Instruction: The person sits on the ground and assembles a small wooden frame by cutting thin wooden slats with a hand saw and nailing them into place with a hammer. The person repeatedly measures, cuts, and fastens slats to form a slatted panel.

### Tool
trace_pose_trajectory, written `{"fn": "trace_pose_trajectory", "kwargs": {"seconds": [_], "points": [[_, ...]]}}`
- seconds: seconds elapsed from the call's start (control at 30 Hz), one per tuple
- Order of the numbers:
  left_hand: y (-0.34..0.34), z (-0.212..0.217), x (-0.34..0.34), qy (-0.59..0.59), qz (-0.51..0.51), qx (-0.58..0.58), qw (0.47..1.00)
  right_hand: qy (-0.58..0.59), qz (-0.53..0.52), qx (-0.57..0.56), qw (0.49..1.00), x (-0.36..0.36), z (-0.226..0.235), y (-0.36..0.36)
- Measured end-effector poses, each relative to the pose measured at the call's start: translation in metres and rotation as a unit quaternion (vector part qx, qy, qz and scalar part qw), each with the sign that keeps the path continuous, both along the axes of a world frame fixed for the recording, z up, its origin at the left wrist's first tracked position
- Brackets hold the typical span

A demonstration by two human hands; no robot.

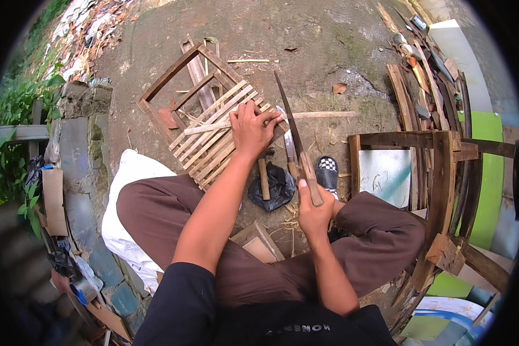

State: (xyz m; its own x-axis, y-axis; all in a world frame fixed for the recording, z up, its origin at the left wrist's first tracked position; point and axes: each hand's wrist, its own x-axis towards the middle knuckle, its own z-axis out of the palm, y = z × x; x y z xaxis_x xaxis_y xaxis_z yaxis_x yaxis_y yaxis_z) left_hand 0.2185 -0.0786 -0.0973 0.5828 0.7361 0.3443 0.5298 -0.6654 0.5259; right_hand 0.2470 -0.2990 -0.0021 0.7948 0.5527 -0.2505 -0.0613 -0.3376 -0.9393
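Note:
My left hand (251,128) presses down on a thin wooden strip (328,114), its fingers bent around it and the thumb side near the blade. The strip lies across a slatted wooden frame (205,158) and sticks out past its right edge. In my right hand (316,213) is the wooden handle of a long, tapered saw (293,124). Its dark blade points away from me and crosses over the strip, just right of my left fingers; whether it touches cannot be told. Beneath the saw lies a knife (290,151) with a wooden handle.
A hammer (264,180) rests on a black plastic bag (277,193) between my legs. Nearby are a checkered shoe (327,171) and a wooden box (258,239). On the right stand a timber frame (442,190) and stacked boards (402,98). A stone wall (83,173) runs along the left.

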Motion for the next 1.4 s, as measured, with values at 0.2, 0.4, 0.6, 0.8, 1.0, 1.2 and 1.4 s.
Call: {"fn": "trace_pose_trajectory", "kwargs": {"seconds": [0.2,0.4,0.6,0.8,1.0,1.2,1.4], "points": [[-0.002,0.008,0.002,-0.002,0.006,0.004,1.0,-0.013,0.005,-0.035,0.999,-0.054,0.022,-0.115],[0.005,0.0,-0.001,-0.005,-0.008,0.013,1.0,0.016,-0.013,0.007,1.0,0.006,-0.023,-0.001],[-0.025,0.003,-0.004,0.014,-0.036,0.02,0.999,0.12,-0.065,0.032,0.99,-0.005,-0.003,-0.042],[-0.003,-0.001,-0.004,-0.006,-0.008,0.047,0.999,0.055,-0.023,0.09,0.994,0.002,-0.017,-0.022],[0.002,0.005,-0.012,-0.029,0.018,0.051,0.998,0.022,-0.047,0.154,0.987,0.0,0.018,-0.025],[0.032,0.091,-0.026,-0.022,-0.051,0.042,0.998,-0.079,-0.025,0.199,0.977,0.063,0.109,-0.047],[0.035,0.182,-0.073,-0.076,-0.002,0.023,0.997,-0.064,-0.106,0.242,0.962,0.139,0.132,0.008]]}}
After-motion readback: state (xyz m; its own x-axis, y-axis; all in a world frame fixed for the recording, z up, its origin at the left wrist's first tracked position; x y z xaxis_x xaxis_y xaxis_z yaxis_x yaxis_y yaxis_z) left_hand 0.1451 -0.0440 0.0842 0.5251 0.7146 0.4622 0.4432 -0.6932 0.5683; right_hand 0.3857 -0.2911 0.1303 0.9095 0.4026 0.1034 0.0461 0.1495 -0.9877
